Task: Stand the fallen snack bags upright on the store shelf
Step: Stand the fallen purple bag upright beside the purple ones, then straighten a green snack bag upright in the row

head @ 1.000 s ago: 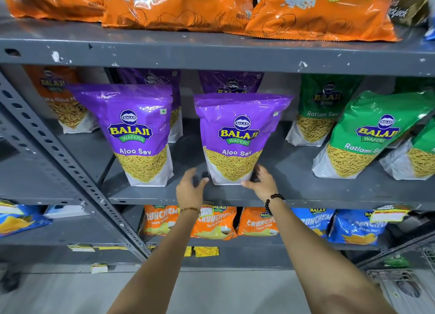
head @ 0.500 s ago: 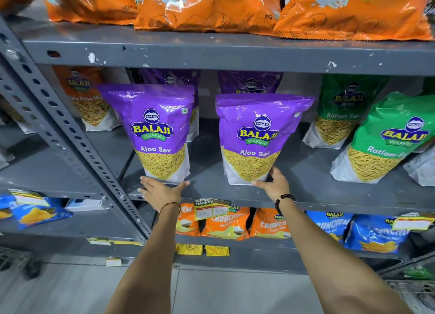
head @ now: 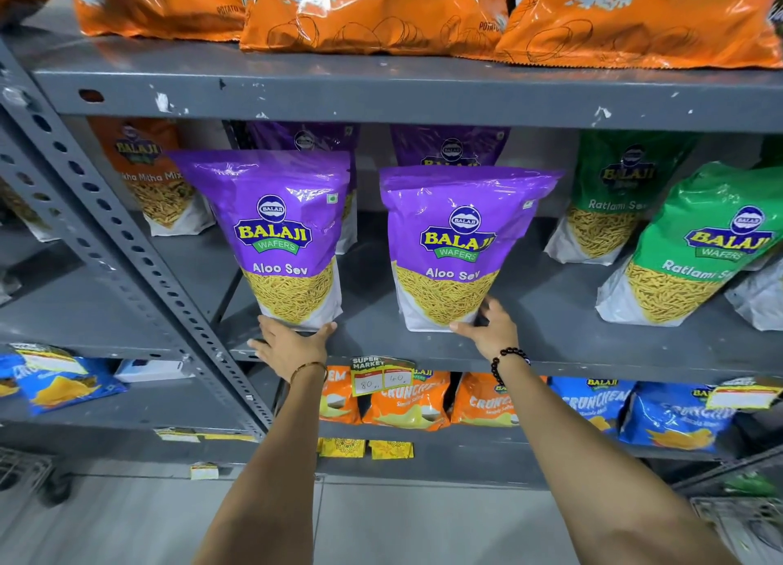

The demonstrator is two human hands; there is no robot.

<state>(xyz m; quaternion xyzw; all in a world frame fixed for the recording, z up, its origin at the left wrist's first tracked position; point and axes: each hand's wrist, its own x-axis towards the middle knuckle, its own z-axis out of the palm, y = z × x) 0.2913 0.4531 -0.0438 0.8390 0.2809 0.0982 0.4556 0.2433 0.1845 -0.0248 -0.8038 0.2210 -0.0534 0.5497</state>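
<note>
Two purple Aloo Sev bags stand upright at the front of the grey middle shelf (head: 551,344). My left hand (head: 290,342) touches the bottom edge of the left purple bag (head: 275,234), fingers spread under it. My right hand (head: 491,325) rests against the lower right corner of the right purple bag (head: 457,242), fingers apart. More purple bags stand behind them. To the right, a green Ratlami Sev bag (head: 695,247) leans to the left, with another green bag (head: 614,200) upright behind it.
Orange chip bags (head: 373,9) fill the top shelf. An orange mix bag (head: 156,175) stands at the back left. A slanted perforated upright (head: 114,259) crosses the left. Orange and blue Crunchem bags (head: 406,399) and a price tag (head: 381,376) sit below.
My left hand moved from the right purple bag over to the bottom of the left one. My right hand stayed at the right bag's lower corner. The view shifted left.
</note>
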